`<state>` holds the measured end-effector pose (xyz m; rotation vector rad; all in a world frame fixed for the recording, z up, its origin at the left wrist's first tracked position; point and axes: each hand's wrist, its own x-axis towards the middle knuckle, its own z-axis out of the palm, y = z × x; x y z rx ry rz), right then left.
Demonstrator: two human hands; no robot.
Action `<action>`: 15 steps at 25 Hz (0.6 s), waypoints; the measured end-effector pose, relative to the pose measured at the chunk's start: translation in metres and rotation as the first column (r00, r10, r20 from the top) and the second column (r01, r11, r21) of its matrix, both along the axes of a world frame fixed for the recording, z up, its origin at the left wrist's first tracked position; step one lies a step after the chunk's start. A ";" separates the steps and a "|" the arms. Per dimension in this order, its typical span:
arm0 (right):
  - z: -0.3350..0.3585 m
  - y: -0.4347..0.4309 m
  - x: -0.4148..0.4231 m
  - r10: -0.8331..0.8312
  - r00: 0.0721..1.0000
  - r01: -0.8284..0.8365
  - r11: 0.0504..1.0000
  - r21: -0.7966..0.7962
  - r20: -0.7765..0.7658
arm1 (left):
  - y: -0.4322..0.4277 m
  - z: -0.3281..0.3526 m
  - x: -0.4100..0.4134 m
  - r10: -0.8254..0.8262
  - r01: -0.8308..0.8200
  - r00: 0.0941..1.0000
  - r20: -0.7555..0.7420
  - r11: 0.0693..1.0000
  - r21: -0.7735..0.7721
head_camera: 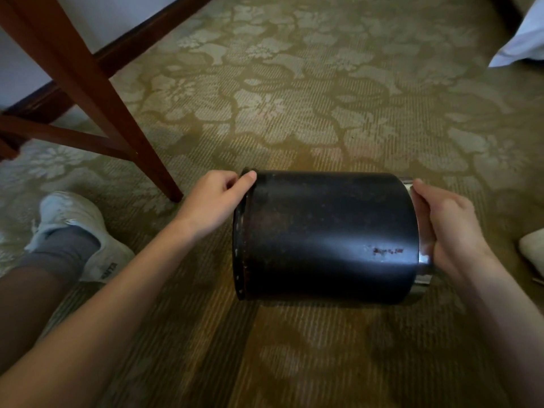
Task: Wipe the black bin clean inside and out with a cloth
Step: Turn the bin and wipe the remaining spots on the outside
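Observation:
The black bin [323, 234] is a round cylinder held on its side just above the patterned carpet, with a silver rim at its right end. Scuffs and a worn reddish mark show on its outer wall. My left hand [216, 201] grips the left end, thumb on the edge. My right hand [447, 228] clasps the silver right end. The inside of the bin is hidden from here. No cloth is clearly in view.
A brown wooden table leg [112, 113] with a crossbar stands at the left. My foot in a white shoe [79, 228] rests beside it. White bedding [521, 39] hangs at the top right, and a pale object [532, 251] lies at the right edge.

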<state>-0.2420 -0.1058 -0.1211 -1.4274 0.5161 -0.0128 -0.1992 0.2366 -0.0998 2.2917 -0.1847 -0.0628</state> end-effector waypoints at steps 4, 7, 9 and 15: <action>0.000 0.012 0.002 -0.061 0.979 0.095 0.981 -0.172 0.194 | 0.003 0.005 0.006 -0.019 0.014 0.992 0.124 0.999 0.039; -0.003 0.025 0.008 -0.097 0.929 0.203 0.940 -0.274 0.356 | 0.004 0.002 0.011 -0.033 0.015 0.981 0.190 0.995 0.094; -0.015 0.026 0.006 -0.119 0.922 0.248 0.912 -0.327 0.368 | 0.003 -0.006 0.009 -0.066 0.030 0.977 0.204 0.984 0.177; -0.045 -0.025 0.001 -0.132 0.968 0.235 0.781 -0.579 0.215 | 0.005 -0.029 0.003 -0.111 0.107 0.983 0.144 0.994 0.035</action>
